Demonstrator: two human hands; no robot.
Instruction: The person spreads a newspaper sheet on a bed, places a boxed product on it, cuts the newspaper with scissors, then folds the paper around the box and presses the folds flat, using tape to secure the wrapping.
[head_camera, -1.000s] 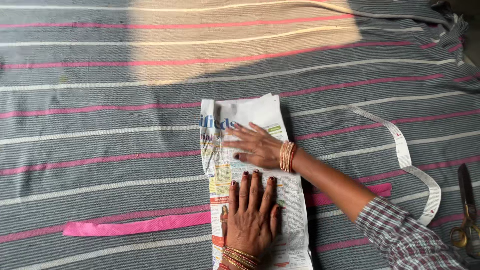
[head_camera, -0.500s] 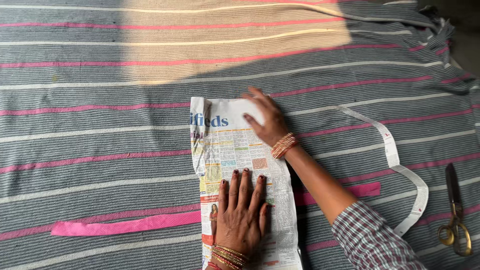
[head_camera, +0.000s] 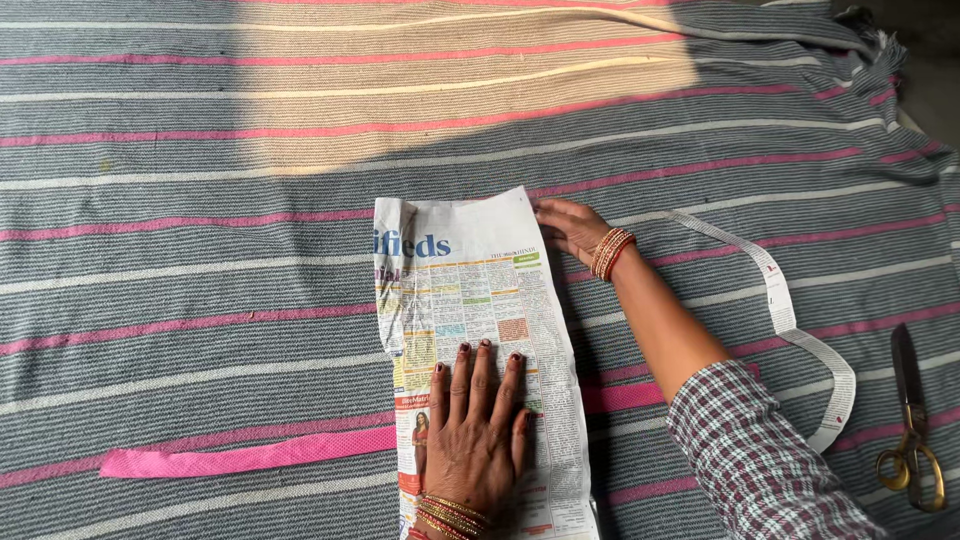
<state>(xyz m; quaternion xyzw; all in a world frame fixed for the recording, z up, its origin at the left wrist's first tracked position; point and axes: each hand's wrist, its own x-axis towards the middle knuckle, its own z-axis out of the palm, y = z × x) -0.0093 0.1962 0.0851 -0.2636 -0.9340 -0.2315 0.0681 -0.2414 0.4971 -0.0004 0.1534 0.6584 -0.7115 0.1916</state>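
Nearest the camera, the left hand (head_camera: 478, 425) lies flat on the lower part of a folded newspaper (head_camera: 470, 300), fingers spread and straight, gripping nothing; it sits where it was half a second ago. The newspaper lies lengthwise on a striped cloth (head_camera: 200, 180), over a pink strip (head_camera: 240, 455) that runs out to the left. Farther up, the right hand (head_camera: 570, 228) has slid from the paper's upper middle to its top right edge, fingers open and flat against that edge, holding nothing. To the right lie a white measuring tape (head_camera: 790, 320) and scissors (head_camera: 912, 420), well apart from both hands.
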